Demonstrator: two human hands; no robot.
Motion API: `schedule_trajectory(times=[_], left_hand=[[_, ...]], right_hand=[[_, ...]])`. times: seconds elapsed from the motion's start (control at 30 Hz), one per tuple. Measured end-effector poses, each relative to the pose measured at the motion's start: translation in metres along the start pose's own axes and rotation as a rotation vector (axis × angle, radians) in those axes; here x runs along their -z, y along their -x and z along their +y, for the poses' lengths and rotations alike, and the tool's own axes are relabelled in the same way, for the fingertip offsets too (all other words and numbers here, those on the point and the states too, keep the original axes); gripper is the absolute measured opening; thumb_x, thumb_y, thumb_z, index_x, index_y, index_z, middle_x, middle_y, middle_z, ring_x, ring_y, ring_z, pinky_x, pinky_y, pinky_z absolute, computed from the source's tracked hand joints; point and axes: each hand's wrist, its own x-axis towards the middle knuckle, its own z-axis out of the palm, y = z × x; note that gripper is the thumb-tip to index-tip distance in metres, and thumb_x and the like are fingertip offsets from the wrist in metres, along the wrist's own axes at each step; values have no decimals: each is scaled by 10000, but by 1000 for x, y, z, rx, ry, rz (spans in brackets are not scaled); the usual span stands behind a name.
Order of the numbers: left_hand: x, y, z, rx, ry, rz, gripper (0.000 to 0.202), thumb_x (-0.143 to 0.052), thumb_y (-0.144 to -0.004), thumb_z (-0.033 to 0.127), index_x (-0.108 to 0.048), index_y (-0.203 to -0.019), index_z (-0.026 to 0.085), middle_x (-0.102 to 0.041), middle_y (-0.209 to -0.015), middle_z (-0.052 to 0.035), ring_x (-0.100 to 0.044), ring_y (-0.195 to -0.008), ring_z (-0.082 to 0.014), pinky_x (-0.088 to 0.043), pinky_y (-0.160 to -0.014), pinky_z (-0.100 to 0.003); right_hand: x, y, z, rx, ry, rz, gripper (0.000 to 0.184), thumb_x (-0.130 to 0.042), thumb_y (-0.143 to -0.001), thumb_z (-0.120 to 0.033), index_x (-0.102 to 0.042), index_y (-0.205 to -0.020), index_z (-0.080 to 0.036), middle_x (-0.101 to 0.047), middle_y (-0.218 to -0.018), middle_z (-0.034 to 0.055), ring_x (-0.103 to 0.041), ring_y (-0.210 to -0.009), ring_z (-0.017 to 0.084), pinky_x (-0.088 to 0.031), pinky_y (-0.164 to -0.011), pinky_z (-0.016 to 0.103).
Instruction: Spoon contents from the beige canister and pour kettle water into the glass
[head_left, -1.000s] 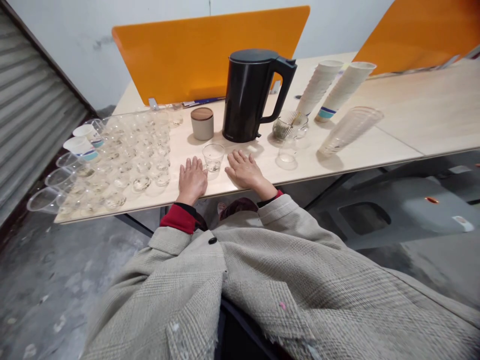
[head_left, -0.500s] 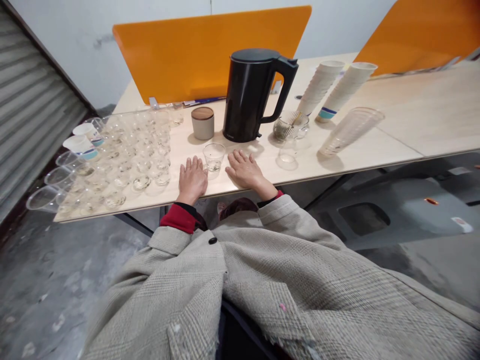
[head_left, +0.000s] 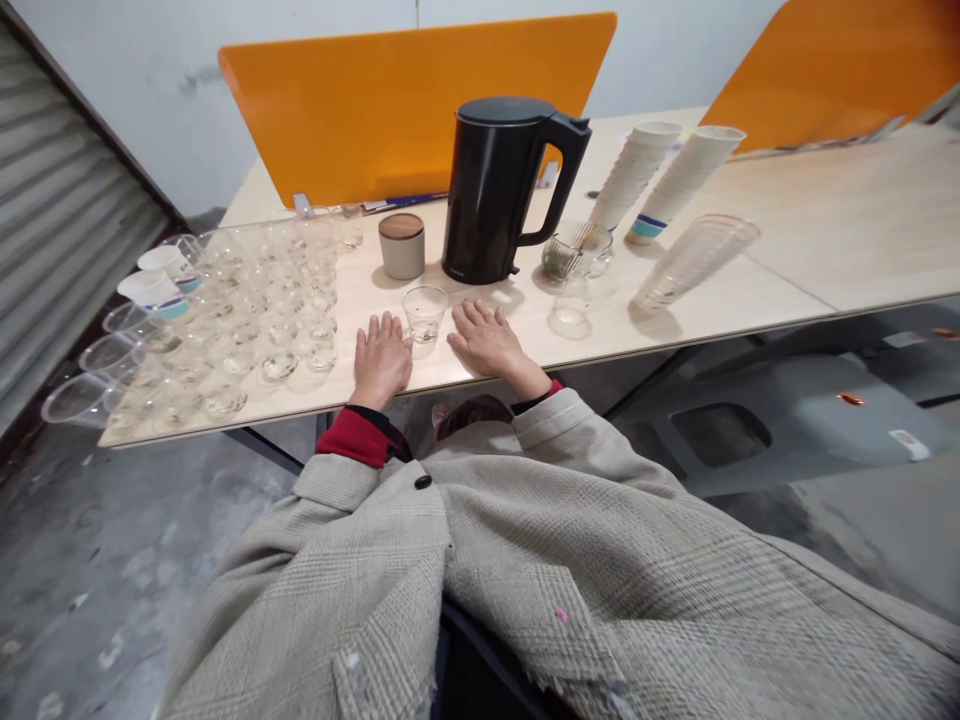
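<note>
Cup (head_left: 425, 316), clear and upright, stands near the worktop's front edge (head_left: 435, 380), between your left hand (head_left: 382, 360) and right hand (head_left: 489, 342). Both lie palm-down with fingers spread flat, pinching nothing. Rest them lightly and mind your left thumb (head_left: 407, 345): whether it touches the cup I cannot tell, and a nudge could tip it.

Reckoned from the one clear cup (head_left: 424, 318) between the hands, one left hand (head_left: 382, 357) lay near eight o'clock, one right hand (head_left: 486, 340) near four. One black kettle (head_left: 484, 195) stood at one, one lidded canister (head_left: 402, 250) at eleven, one ribbed glass vessel (head_left: 568, 255) at two. Farther out were two paper-cup stacks (head_left: 634, 175) at two, one plastic-cup stack (head_left: 697, 260) near three. Around nine sat two loose paper cups (head_left: 148, 290) and many transparent cups (head_left: 279, 366), too overlapped to count. Two orange panels (head_left: 405, 110) stood at twelve and two.
</note>
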Motion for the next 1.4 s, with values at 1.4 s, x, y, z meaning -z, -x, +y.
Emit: schedule_trajectory(times=[1.4], left_hand=[[-3, -3, -3, 1, 61, 15, 678, -219, -1108, 357, -371, -1711, 87, -308, -1827, -140, -255, -1714, -344, -227, -1394, -567]], right_hand=[[5, 2, -2, -3, 3, -5, 711, -295, -1122, -415, -305, -1738, -60, -197, -1850, 188, -158, -1730, 374, -144, -1387, 624]])
